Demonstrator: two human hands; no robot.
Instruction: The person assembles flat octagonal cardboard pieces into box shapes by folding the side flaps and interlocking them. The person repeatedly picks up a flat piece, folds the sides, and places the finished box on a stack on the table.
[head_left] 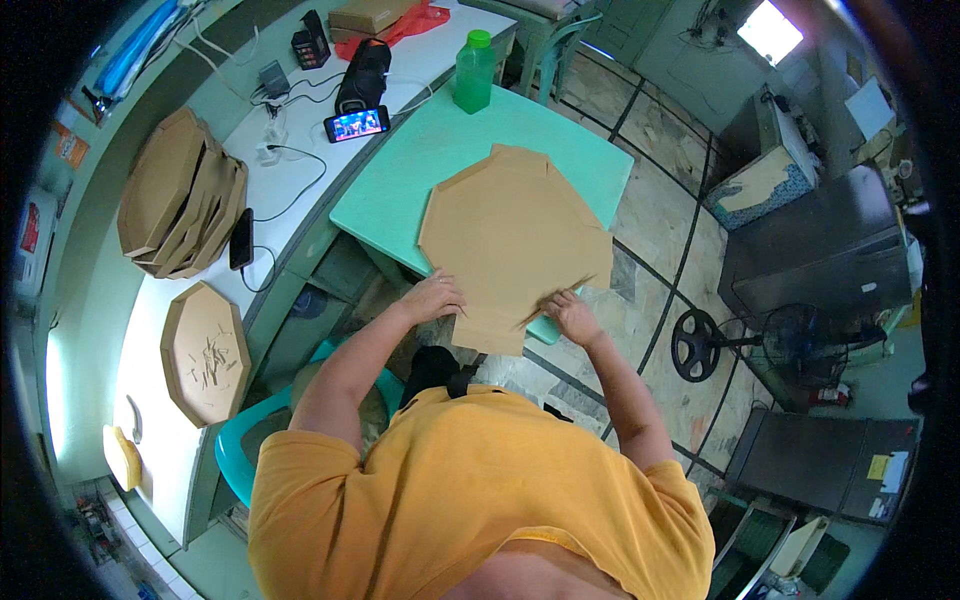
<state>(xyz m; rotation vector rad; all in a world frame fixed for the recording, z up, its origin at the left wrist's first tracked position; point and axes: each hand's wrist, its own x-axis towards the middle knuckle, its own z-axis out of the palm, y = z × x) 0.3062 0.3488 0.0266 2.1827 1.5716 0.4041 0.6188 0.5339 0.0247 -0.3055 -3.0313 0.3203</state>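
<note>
A large flat piece of brown cardboard point(510, 235) with many sides and creased edges lies on the green table point(380, 200). Its near flap hangs past the table's front edge toward my body. My left hand point(432, 297) is closed around the left near edge of the cardboard, fingers bent over it. On the other side, my right hand point(573, 317) pinches the right near edge, where a flap stands bent up. Both thumbs are partly hidden.
A stack of octagonal cardboard trays point(180, 200) and another tray point(205, 350) holding small scraps stand on the white counter at left. A lit phone point(357, 124) rests near a green bottle point(474, 75). A teal chair point(240, 450) is at my left; a fan point(790, 335) at right.
</note>
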